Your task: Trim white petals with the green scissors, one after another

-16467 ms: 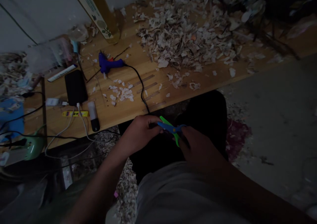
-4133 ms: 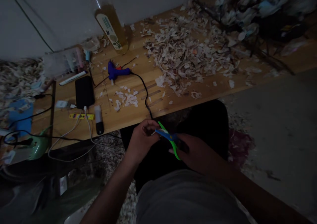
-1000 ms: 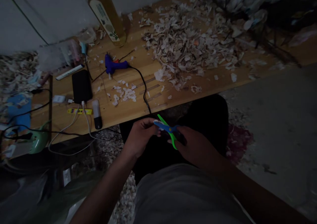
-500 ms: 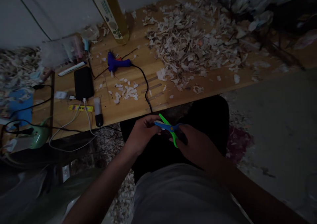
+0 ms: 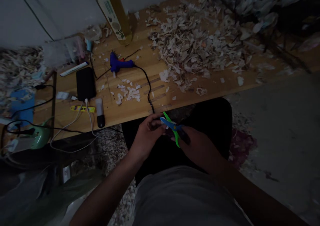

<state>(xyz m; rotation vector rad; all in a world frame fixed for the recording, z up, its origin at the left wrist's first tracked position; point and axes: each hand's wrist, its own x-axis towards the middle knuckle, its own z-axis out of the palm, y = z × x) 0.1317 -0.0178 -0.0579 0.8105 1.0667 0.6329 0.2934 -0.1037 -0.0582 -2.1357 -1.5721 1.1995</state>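
Note:
My right hand (image 5: pixel 197 146) grips small scissors (image 5: pixel 172 126) with one green and one blue blade, held over my lap just below the wooden table's front edge (image 5: pixel 130 114). The blades are spread apart. My left hand (image 5: pixel 146 136) is curled at the blade tips, fingers pinched on something too small and dark to make out. A large heap of pale cut scraps (image 5: pixel 197 46) covers the table's far right.
A blue glue gun (image 5: pixel 119 64) with a black cord lies mid-table beside a small pile of scraps (image 5: pixel 127 93). To the left lie a black phone (image 5: pixel 85 83), a white-and-black tube (image 5: pixel 100 111) and cables. A yellow bottle (image 5: pixel 115 14) stands at the back.
Both hands with the scissors have stayed over the lap and shifted only slightly. The camera view has drifted a little, so the table sits lower in the picture.

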